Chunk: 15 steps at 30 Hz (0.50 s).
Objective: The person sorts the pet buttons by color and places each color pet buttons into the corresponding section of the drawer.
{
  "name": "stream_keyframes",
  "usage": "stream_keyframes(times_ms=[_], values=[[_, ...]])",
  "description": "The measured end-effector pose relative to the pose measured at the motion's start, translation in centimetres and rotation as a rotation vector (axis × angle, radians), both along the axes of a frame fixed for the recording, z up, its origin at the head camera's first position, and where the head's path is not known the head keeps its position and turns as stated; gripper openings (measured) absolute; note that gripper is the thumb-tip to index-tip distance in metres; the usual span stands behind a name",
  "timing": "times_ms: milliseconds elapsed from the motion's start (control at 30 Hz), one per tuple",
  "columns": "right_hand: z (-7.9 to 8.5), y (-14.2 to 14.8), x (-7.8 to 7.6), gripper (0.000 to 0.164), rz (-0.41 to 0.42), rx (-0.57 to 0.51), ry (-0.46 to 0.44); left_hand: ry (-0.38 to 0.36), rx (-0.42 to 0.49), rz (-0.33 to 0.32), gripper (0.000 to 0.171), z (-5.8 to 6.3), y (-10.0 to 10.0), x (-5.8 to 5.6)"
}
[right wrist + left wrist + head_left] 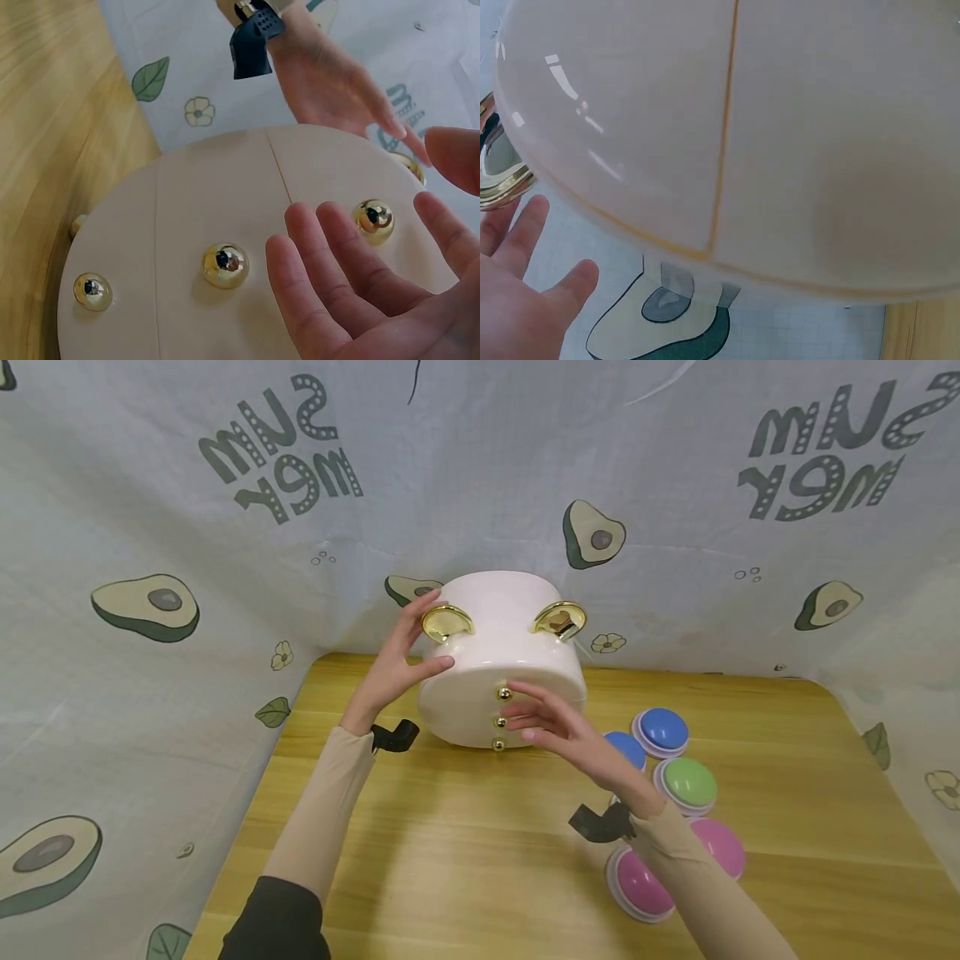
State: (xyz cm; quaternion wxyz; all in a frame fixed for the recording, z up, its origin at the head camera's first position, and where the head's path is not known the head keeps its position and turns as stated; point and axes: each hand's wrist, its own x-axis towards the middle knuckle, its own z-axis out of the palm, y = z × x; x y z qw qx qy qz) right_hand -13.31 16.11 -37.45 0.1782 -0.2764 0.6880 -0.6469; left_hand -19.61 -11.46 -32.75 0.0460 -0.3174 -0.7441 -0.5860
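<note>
A glossy white rounded box [501, 622] with seams across its front stands at the table's back edge. Two gold ear-shaped parts [561, 620] stick out from its top, and a column of gold knobs [226, 265] runs down the front. Around the left ear part my left hand [392, 670] spreads its fingers and thumb, beside the box's side; contact there cannot be told. In the left wrist view its thumb [574, 289] stands apart from the white wall. My right hand [573, 739] hovers before the knobs, fingers extended, holding nothing.
Several round push buttons lie to the right on the wooden table [450, 877]: a blue one [664, 728], a green one [690, 782] and a pink one [643, 883] among them. The right forearm passes over some. An avocado-printed cloth [480, 468] hangs behind the box.
</note>
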Motion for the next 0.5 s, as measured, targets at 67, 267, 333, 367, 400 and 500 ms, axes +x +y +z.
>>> stream_keyframes(times_ms=[67, 267, 333, 367, 400, 500], values=[[-0.1, -0.1, -0.2, 0.056, 0.018, -0.013, -0.01, 0.016, 0.007, -0.026, 0.078, -0.1, 0.1, -0.4], [-0.2, -0.4, -0.7, 0.057, 0.061, -0.025, -0.021, 0.02, 0.055, -0.104, 0.073, -1.6, 0.2, -2.4], [-0.3, -0.5, -0.9, 0.057, 0.071, -0.029, -0.024, 0.014, 0.071, -0.122, 0.072, -2.3, 0.1, -3.1], [-0.3, -0.6, -1.0, 0.057, 0.075, -0.03, -0.026, 0.01, 0.075, -0.124, 0.072, -2.6, 0.0, -3.4], [-0.3, -0.6, -1.1, 0.057, 0.079, -0.033, -0.029, 0.0, 0.08, -0.128, 0.072, -2.8, 0.0, -3.5], [-0.3, -0.7, -1.2, 0.057, 0.083, -0.037, -0.04, -0.044, 0.096, -0.139, 0.072, -3.0, -0.1, -3.7]])
